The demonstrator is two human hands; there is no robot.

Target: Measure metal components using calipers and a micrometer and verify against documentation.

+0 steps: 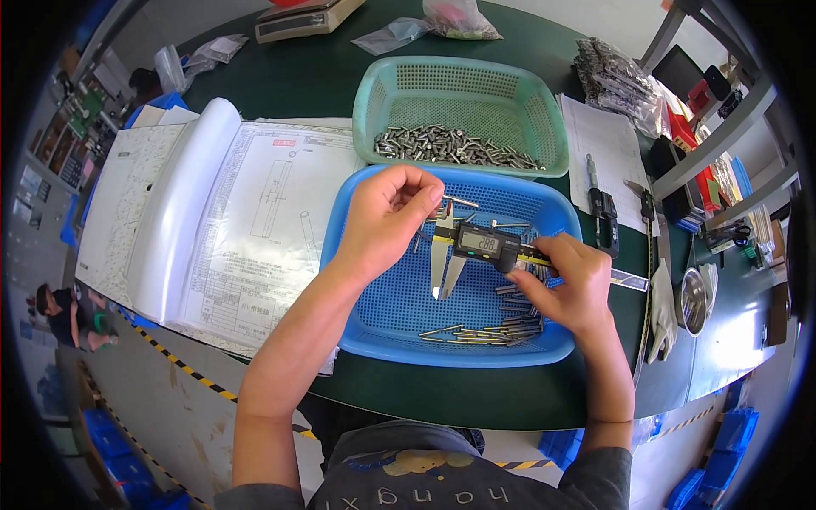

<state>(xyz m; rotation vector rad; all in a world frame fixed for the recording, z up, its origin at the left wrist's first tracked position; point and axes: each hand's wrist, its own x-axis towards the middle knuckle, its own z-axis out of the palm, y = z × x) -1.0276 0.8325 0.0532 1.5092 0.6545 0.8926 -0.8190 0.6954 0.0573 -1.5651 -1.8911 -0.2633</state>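
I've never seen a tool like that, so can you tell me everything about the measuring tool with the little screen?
It's a caliper with a dark body, yellow trim and a grey screen showing digits. Its silver jaws look like metal; the long pair point toward the person. A flat silver bar sticks out past the right hand, which grips the tool. It's held above the blue basket, screen facing up. The left hand holds a thin pin near the short jaws; I can't tell whether they touch.

Pins (pixel 459 146) in both baskets (pixel 387 293), binder (pixel 242 225) to their left.
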